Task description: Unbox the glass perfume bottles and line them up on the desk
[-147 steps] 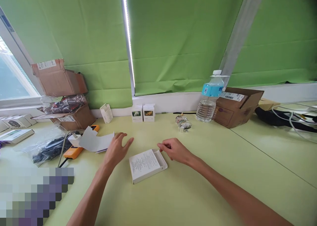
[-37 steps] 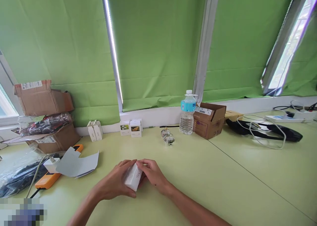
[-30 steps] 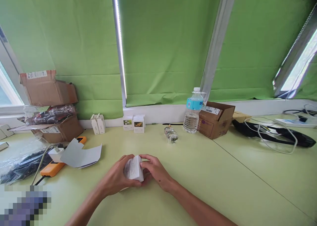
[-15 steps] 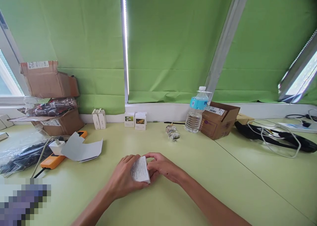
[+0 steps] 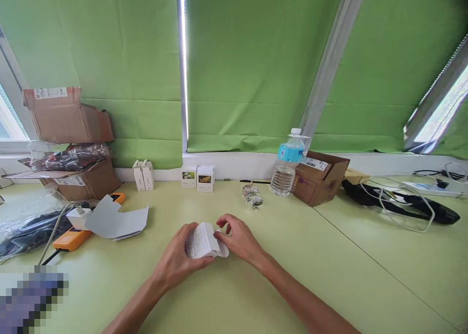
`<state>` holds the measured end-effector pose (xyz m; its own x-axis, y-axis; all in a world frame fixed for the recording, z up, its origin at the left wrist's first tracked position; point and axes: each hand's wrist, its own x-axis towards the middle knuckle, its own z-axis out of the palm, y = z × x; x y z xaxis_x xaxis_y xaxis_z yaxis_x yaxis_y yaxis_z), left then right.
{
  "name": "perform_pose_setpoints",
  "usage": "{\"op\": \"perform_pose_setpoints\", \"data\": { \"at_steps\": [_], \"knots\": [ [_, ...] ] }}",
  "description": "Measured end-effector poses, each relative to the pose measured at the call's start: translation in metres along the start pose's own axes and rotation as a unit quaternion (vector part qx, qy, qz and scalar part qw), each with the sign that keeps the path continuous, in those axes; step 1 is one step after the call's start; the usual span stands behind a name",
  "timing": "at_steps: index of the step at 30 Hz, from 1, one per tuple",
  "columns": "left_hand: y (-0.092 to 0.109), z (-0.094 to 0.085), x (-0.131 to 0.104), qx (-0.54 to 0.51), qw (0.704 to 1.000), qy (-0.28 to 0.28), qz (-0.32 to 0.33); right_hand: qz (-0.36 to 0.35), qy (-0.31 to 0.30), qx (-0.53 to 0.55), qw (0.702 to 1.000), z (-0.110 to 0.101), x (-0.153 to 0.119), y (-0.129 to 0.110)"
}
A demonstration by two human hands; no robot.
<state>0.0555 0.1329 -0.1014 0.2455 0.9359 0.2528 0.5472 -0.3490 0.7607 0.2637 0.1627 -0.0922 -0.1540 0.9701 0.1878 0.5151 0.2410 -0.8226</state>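
Note:
A small white box (image 5: 199, 241) with printed text lies tilted in my left hand (image 5: 176, 261), whose thumb is along its lower edge and fingers behind it. The box's right end has a flap (image 5: 222, 248) standing out. My right hand (image 5: 239, 239) is at that end, its thumb touching the box by the flap and its index finger curled above. Whether the right fingers pinch anything is too small to tell.
Small white boxes (image 5: 143, 176) and picture boxes (image 5: 205, 179) stand near the wall. A glass ornament (image 5: 252, 196), water bottle (image 5: 287, 166) and cardboard box (image 5: 320, 178) are behind my right hand. Folded white paper (image 5: 119, 219) lies left, black headgear (image 5: 402, 202) right.
The box's right end has opened and its flap now sticks out. My right hand has moved up at that end, and the box has turned slightly in my left hand.

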Motion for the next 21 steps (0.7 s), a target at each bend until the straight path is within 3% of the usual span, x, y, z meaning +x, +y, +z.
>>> {"op": "perform_pose_setpoints", "data": {
  "at_steps": [4,9,17,21],
  "knots": [
    [0.002,0.001,0.000,-0.006,1.000,-0.004,0.005,-0.138,0.062,-0.079,0.985,0.000,-0.007,-0.016],
    [0.005,0.001,-0.001,-0.028,0.999,-0.006,0.034,-0.237,0.009,-0.068,0.969,0.002,-0.015,-0.027],
    [0.003,0.002,-0.002,-0.028,0.999,-0.011,0.016,-0.109,-0.057,0.046,0.991,-0.002,-0.013,-0.028],
    [0.005,0.003,-0.002,-0.041,0.999,-0.017,0.022,-0.105,-0.119,0.050,0.986,-0.012,-0.011,-0.029]
  ]
}}
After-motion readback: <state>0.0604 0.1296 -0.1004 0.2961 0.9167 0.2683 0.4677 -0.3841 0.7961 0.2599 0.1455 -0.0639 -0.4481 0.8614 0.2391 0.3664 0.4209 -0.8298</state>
